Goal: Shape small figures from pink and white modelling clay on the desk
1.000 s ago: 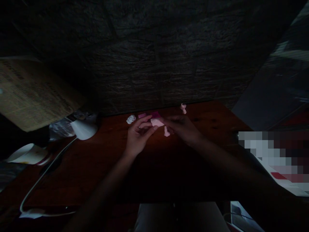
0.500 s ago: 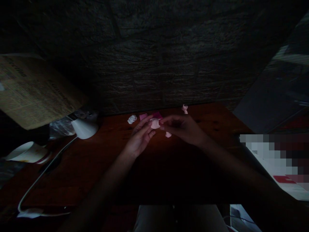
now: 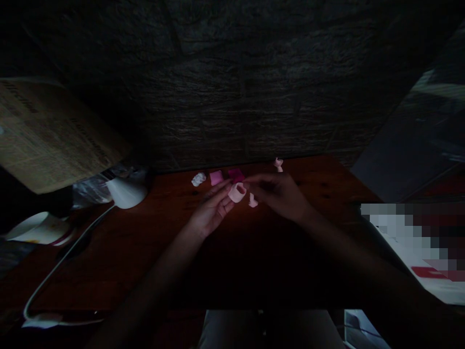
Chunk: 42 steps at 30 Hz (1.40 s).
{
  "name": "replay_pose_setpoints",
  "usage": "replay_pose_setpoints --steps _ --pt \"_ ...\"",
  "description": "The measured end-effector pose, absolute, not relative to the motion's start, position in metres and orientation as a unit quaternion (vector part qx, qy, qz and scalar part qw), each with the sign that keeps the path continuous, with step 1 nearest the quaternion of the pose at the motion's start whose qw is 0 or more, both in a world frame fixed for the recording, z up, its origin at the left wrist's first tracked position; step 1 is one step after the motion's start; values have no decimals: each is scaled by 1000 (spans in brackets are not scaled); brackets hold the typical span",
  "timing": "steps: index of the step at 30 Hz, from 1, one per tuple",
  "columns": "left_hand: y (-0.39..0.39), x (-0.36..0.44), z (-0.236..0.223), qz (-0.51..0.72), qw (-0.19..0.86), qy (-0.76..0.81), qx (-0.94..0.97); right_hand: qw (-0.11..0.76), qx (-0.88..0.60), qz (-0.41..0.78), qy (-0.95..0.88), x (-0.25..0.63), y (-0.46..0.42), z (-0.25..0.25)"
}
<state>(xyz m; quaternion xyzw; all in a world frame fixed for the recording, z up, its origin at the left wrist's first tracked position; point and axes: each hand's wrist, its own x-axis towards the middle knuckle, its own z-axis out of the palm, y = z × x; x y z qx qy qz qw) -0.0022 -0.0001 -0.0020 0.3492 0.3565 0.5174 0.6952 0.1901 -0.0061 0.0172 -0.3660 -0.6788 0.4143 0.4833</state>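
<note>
My left hand (image 3: 209, 213) holds a small pale pink hollow piece (image 3: 236, 194), cup-like and soft-looking, between thumb and fingers. Its dark opening faces up and to the right. On the right side of the rim, my right hand (image 3: 281, 194) has thumb and fingertips pinched, partly hidden by the hand itself. Just beneath the right fingers a small pale pink lump (image 3: 253, 200) lies on the wooden table (image 3: 174, 213). Beyond the hands are a light pink square (image 3: 216, 177), a magenta square (image 3: 235, 175), a crumpled white lump (image 3: 198, 179) and another pale pink piece (image 3: 278, 164).
A white lamp-like cone (image 3: 128, 193) with a cable stands at left, near a tipped paper cup (image 3: 39, 228) and a brown paper bag (image 3: 54, 135). A dark stone wall (image 3: 232, 97) closes off the back. At right lies a white object (image 3: 432, 278), partly blurred out.
The pale pink piece has turned so its hollow opening now shows, and it has shifted slightly right and down. The pink and magenta squares behind are less covered by my left fingers.
</note>
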Motion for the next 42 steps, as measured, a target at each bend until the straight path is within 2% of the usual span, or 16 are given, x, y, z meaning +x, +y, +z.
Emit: replay_pose_setpoints --steps 7,12,17,23,34,42 --pt "1 -2 -3 510 699 371 337 449 -406 354 -713 192 -5 18" --pt "-1 -2 -2 517 680 350 385 470 -436 322 -697 193 -3 16" --pt "-3 0 1 532 663 346 397 485 -436 331 -682 194 1 12" --pt "-2 -2 -2 541 647 350 408 473 -398 411 -670 192 0 10" --pt "-1 -2 -3 546 660 336 390 446 -422 368 -698 191 -7 19" --pt "-5 3 -3 567 571 351 479 469 -425 379 -675 190 -10 24"
